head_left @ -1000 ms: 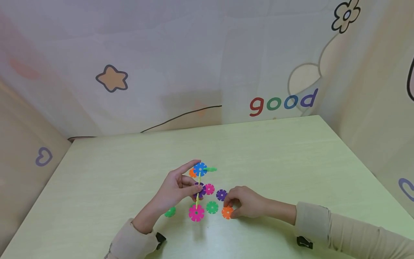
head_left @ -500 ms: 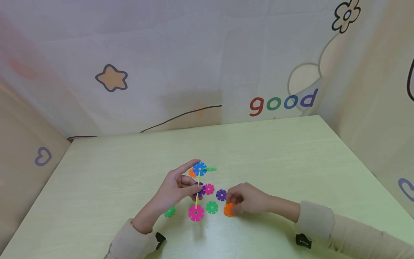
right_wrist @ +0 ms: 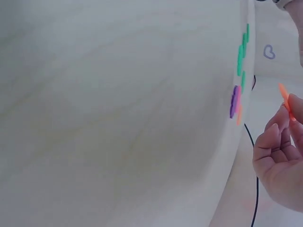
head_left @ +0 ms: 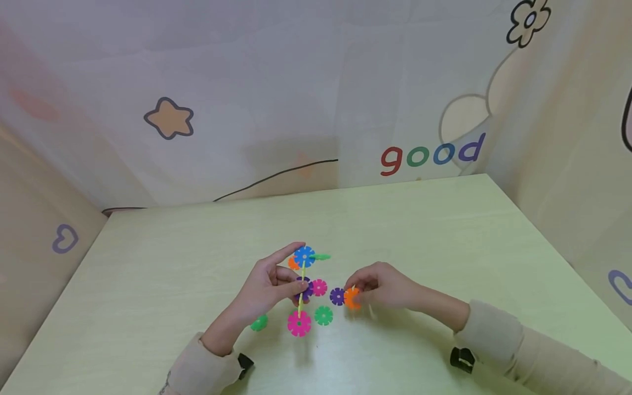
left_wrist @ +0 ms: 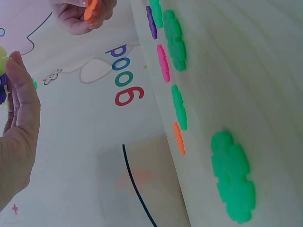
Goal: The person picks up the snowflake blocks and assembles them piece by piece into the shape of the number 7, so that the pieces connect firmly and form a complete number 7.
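Note:
My left hand (head_left: 269, 286) holds up a chain of notched plastic snowflake discs, thumb and fingers at its purple disc (head_left: 309, 288). The chain has a blue disc (head_left: 304, 257) at the top and a pink disc (head_left: 299, 323) at the bottom, with yellow discs edge-on between. A green disc (head_left: 323, 257) juts edge-on from the blue one's right side. To the right, my right hand (head_left: 385, 286) pinches an orange disc (head_left: 351, 298) between thumb and fingertips. In the right wrist view this orange disc (right_wrist: 284, 97) is raised off the table.
Loose discs lie on the pale table (head_left: 424, 230): a purple one (head_left: 338, 296), a pink one (head_left: 319, 287), an orange one (left_wrist: 178, 138) and several green ones (head_left: 323, 315). A printed cloth (head_left: 276, 82) hangs behind the table's far edge.
My right hand has lifted the orange disc and moved it up and slightly right, beside the loose purple disc in the head view. The left hand and its chain stay nearly still.

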`<state>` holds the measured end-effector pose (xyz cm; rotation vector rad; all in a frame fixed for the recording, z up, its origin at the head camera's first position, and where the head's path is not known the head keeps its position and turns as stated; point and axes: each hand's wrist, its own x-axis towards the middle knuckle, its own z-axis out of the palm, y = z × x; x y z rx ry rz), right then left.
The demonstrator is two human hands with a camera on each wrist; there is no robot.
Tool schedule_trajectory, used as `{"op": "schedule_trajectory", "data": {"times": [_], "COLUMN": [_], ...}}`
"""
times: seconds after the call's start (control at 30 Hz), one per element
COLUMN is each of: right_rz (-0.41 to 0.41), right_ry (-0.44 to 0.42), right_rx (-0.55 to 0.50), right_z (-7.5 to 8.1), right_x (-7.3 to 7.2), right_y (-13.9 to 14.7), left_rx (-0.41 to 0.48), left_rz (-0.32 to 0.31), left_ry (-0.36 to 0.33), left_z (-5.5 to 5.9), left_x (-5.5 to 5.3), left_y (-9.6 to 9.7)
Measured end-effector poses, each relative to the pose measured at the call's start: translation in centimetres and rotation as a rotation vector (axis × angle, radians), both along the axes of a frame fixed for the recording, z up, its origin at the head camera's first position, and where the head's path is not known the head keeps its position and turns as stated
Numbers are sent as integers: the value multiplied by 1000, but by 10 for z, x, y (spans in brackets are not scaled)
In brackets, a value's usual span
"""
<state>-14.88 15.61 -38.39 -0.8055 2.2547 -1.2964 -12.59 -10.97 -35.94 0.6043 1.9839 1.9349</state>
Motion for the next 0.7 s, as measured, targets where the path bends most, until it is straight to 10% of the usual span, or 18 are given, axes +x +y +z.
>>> {"op": "schedule_trajectory", "data": {"times": [0.7], "right_rz": [-182], "right_ry": [-45], "right_rx": [-138], "right_z": [33], "right_x": [-4], "right_y": [-1], "left_rx": [-12], "left_rz": [0], "left_ry": [5], "left_z": [-1], "left_x": [0], "left_y": [2]}}
